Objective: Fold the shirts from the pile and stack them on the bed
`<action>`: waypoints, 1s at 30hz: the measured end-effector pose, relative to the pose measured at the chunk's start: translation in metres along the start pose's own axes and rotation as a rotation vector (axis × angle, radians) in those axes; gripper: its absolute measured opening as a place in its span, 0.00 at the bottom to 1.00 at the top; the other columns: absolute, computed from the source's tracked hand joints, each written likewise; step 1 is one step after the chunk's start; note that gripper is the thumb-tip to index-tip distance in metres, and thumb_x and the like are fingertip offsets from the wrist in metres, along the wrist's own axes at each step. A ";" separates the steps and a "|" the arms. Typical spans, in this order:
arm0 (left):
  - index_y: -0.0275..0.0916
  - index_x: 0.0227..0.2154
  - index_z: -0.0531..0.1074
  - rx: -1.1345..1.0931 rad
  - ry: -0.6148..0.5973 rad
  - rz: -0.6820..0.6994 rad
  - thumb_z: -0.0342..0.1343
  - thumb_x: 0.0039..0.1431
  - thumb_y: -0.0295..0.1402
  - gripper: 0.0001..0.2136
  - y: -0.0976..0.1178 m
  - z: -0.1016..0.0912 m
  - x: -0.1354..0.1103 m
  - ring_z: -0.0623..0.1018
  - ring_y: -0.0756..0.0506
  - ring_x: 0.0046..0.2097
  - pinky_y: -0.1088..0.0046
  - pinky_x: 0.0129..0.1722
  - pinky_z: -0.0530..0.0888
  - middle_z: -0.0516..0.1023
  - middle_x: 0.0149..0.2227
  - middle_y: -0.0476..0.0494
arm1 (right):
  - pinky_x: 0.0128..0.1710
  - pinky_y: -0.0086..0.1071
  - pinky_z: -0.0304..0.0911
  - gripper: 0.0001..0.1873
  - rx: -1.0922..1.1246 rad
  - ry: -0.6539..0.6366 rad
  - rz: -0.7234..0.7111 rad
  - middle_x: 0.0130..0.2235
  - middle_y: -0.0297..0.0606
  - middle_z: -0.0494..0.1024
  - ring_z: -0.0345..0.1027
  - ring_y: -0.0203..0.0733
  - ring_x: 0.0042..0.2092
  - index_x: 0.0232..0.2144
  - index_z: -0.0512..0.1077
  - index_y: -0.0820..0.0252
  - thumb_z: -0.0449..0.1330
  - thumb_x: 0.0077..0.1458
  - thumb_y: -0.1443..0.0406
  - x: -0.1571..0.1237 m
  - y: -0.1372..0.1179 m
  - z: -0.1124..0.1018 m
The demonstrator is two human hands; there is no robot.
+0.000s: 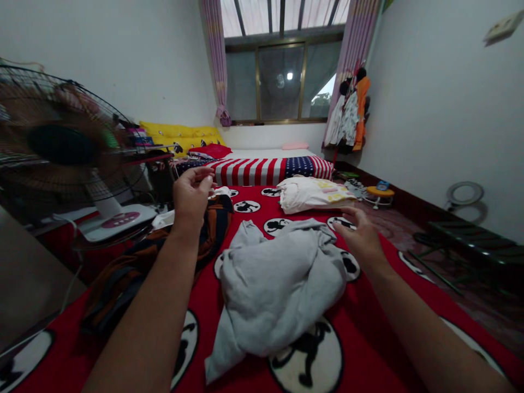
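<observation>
A light grey garment (pixel 278 284) lies crumpled in a loose heap on the red blanket (pixel 368 338), which has white circles with black figures. My left hand (pixel 192 188) hovers above and to the left of it, fingers loosely bent and nothing visible in them. On the garment's right side, my right hand (pixel 362 234) is open, with thumb and fingers apart, and seems to hold nothing. Beyond the heap rests a folded white garment (pixel 311 194) with yellow and pink print. Under my left forearm, a brown and dark blue garment (pixel 213 229) is partly hidden.
A fan (pixel 61 144) stands on the left beside the bed. Farther back is another bed with a striped cover (pixel 254 171) and a yellow cushion (pixel 180 136). Clothes (pixel 347 117) hang near the window. To the right are a small orange stool (pixel 380 194) and a dark bench (pixel 470 243).
</observation>
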State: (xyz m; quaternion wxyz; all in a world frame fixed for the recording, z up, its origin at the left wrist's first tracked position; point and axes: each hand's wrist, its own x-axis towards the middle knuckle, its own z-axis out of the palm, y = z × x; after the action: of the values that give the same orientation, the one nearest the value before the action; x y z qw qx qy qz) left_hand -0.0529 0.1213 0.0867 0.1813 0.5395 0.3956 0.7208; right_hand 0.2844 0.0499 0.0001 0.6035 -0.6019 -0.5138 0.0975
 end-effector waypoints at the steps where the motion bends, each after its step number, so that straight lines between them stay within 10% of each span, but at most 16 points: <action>1: 0.36 0.36 0.75 0.046 -0.049 0.007 0.55 0.50 0.29 0.10 -0.004 0.003 -0.002 0.77 0.51 0.29 0.80 0.26 0.72 0.78 0.34 0.46 | 0.43 0.41 0.68 0.20 -0.046 -0.094 -0.043 0.44 0.46 0.77 0.72 0.51 0.47 0.41 0.73 0.60 0.63 0.45 0.57 -0.005 -0.003 0.003; 7: 0.37 0.35 0.79 0.433 -0.270 0.125 0.55 0.53 0.32 0.10 -0.014 0.015 -0.016 0.78 0.47 0.34 0.75 0.36 0.74 0.81 0.34 0.44 | 0.39 0.33 0.63 0.14 -0.426 -0.748 -0.273 0.38 0.36 0.78 0.71 0.44 0.39 0.36 0.78 0.54 0.67 0.43 0.59 -0.035 -0.020 0.014; 12: 0.36 0.39 0.79 0.553 -0.524 0.127 0.54 0.55 0.29 0.11 -0.040 0.029 -0.030 0.79 0.44 0.42 0.70 0.46 0.74 0.82 0.40 0.41 | 0.39 0.32 0.59 0.08 -0.616 -0.758 -0.381 0.37 0.39 0.76 0.69 0.43 0.40 0.29 0.77 0.58 0.59 0.46 0.72 -0.042 -0.025 0.024; 15: 0.35 0.42 0.78 0.590 -0.706 0.117 0.53 0.54 0.23 0.15 -0.062 0.037 -0.043 0.78 0.43 0.48 0.69 0.52 0.71 0.81 0.45 0.40 | 0.35 0.30 0.60 0.04 -0.360 -0.799 -0.280 0.31 0.37 0.76 0.68 0.40 0.35 0.28 0.74 0.60 0.59 0.47 0.70 -0.037 -0.039 0.013; 21: 0.36 0.52 0.73 0.601 -1.181 0.158 0.57 0.46 0.18 0.27 -0.082 0.040 -0.062 0.71 0.43 0.57 0.70 0.58 0.65 0.73 0.56 0.38 | 0.25 0.28 0.59 0.22 0.246 -1.369 0.133 0.25 0.36 0.75 0.66 0.35 0.25 0.30 0.74 0.63 0.65 0.46 0.49 -0.026 -0.064 -0.026; 27: 0.36 0.51 0.75 0.606 -1.351 0.240 0.61 0.46 0.27 0.25 -0.078 0.038 -0.065 0.75 0.42 0.48 0.71 0.49 0.69 0.78 0.47 0.39 | 0.32 0.33 0.66 0.27 -0.028 -0.485 -0.016 0.47 0.45 0.76 0.71 0.39 0.32 0.45 0.73 0.59 0.67 0.42 0.54 -0.019 -0.011 0.008; 30: 0.35 0.34 0.80 0.580 -1.324 0.235 0.61 0.45 0.29 0.10 -0.078 0.039 -0.065 0.75 0.45 0.40 0.75 0.41 0.68 0.79 0.35 0.43 | 0.38 0.38 0.67 0.38 -0.209 -0.361 -0.057 0.51 0.47 0.74 0.72 0.47 0.42 0.52 0.70 0.58 0.69 0.36 0.57 -0.016 0.020 0.023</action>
State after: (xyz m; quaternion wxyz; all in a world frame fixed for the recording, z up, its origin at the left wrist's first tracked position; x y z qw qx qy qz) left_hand -0.0066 0.1396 -0.0098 0.1539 0.9274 0.3175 0.1245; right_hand 0.2701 0.0572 -0.0306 0.4387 -0.6191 -0.6377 0.1328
